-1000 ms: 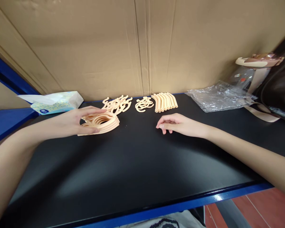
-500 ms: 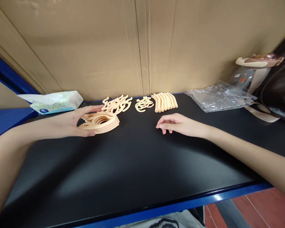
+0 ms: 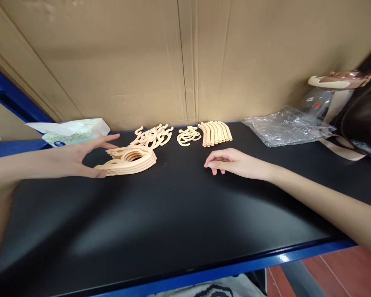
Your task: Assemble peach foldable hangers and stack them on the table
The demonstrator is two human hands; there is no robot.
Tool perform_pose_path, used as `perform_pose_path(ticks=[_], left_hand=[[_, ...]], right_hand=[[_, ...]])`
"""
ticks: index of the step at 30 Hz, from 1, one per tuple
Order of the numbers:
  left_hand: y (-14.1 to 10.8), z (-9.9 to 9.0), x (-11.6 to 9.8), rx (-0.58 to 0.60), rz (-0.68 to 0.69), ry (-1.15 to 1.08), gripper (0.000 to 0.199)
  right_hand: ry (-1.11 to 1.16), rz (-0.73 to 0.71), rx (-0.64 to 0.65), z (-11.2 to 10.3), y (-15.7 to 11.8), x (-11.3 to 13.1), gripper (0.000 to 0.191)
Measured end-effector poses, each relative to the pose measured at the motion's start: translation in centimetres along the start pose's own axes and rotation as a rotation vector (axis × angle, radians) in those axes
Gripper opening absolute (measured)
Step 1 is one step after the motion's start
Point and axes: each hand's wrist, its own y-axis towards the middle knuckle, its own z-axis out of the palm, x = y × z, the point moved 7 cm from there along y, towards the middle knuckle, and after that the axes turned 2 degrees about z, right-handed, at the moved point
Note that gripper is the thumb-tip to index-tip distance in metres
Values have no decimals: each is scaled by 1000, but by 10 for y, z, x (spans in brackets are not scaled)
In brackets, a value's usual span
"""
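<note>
My left hand is open, thumb and fingers spread wide at the left end of a stack of flat, curved beige plastic pieces. Its thumb is close against the near left edge of the stack; whether it touches is unclear. The other fingers reach out above the stack's far left side. Lying on the black table to the right, my right hand is relaxed, fingers loosely bent and nothing visible in them. Behind the hands are a loose pile of beige hook-shaped pieces, some small beige hooks and a row of curved beige tubes.
A tissue pack stands at the back left. At the back right lies a crumpled clear plastic bag, beside a bottle with a strap and a dark bag. Cardboard walls the back; the black table has a blue front edge.
My left hand has moved left, off the stack, and its fingers have spread wider. The stack and my right hand look nearly the same; the view has shifted slightly.
</note>
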Motion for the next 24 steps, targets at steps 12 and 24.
perform_pose_path(ticks=[12,24], left_hand=[[-1,0,-14,85,-58,-67,105],[4,12,-6,95,20,-33,101]], right_hand=[[-3,17,6,0,0,-1,25],[-1,8,5,1,0,1,28]])
